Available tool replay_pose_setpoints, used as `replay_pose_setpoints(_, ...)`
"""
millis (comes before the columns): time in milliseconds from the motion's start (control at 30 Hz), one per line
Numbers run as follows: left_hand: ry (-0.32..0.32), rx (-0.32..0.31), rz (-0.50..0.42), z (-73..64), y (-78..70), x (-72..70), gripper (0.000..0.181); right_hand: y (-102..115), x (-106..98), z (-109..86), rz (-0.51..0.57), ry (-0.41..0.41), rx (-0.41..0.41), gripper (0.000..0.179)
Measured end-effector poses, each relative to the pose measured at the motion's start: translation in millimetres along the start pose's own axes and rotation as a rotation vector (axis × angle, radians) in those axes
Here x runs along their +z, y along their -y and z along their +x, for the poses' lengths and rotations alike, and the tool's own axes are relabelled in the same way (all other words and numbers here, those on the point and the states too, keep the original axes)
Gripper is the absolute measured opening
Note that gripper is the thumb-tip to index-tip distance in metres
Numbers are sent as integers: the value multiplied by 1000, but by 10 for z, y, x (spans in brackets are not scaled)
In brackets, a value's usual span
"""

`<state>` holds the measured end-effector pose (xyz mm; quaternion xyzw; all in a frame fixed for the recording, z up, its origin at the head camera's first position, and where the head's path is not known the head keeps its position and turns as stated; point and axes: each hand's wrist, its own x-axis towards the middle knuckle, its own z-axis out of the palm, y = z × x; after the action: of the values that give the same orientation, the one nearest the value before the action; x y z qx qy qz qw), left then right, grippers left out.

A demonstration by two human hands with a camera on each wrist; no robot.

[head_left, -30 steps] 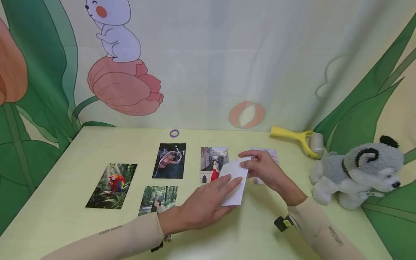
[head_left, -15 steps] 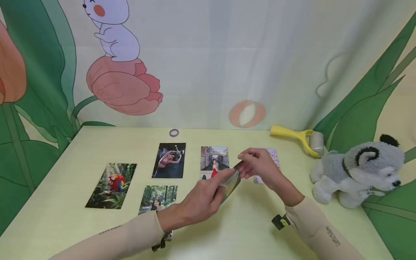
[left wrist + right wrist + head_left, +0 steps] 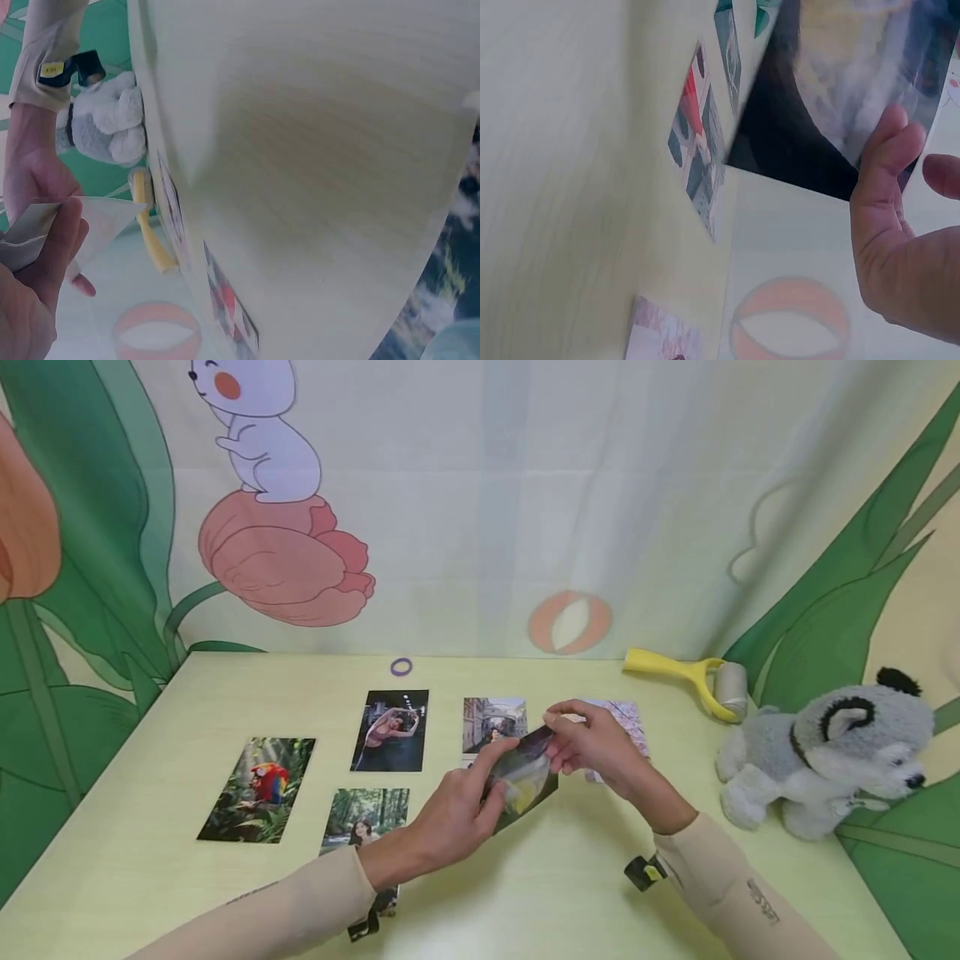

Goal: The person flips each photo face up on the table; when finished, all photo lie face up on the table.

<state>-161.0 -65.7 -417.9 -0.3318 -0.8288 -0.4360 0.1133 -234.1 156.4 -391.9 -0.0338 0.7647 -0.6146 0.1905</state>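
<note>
A dark glossy photo print with a yellow patch is held up in the air, tilted, its picture side showing. My left hand grips its left side between thumb and fingers. At its upper right corner my right hand pinches the edge. In the right wrist view the fingertips overlap the picture's lower part. White backing shows in the left wrist view. Behind the held print lie a photo of a person in a red dress and a pink blossom photo, both partly hidden.
On the table lie a parrot photo, a stretching person photo and a forest portrait, with another print partly under the left forearm. A purple ring, yellow lint roller and plush husky stand farther out.
The held print's white back faced up earlier; it has been turned so its dark picture side shows. My left hand has shifted slightly left, with its thumb now over the picture.
</note>
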Motion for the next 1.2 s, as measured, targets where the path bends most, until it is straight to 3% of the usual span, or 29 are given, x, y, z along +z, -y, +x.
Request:
replay_pose_setpoints(100, -56, -12, 17, 20, 31, -23, 50, -30, 24, -5, -47, -42, -34, 50)
replay_pose_setpoints(267, -150, -61, 2, 83, 50, -85, 52, -184, 60, -15, -218, -201, -146, 44)
replay_pose_setpoints(367, -197, -102, -33, 116, 52, -128, 53, -295, 98, -9, -220, -227, -156, 44)
replay_pose_setpoints(467, -236, -154, -83, 137, 57, -160, 54, -367, 170, -14, -39, -137, -125, 55)
replay_pose_setpoints(600, -285, -227, -162, 168, 56, -162, 56, -368, 328, -53, 389, 12, -125, 60)
replay_pose_setpoints(667, -310, -250, -195, 188, 56, -151, 56, -339, 397, -62, 553, 39, -122, 56)
replay_pose_setpoints(767, -328, -276, -238, 205, 57, -143, 57, -299, 453, -40, 672, 11, -108, 50)
replay_pose_setpoints(933, -283, -339, -287, 181, 102, -163, 56, -310, 454, -14, 661, -54, -57, 43)
replay_pose_setpoints(1100, -165, -442, -464, 170, 154, -270, 52, -380, 395, -13, 544, -89, -22, 45)
replay_pose_setpoints(1200, -73, -477, -491, 190, 182, -360, 46, -404, 341, -15, 438, -98, -39, 50)
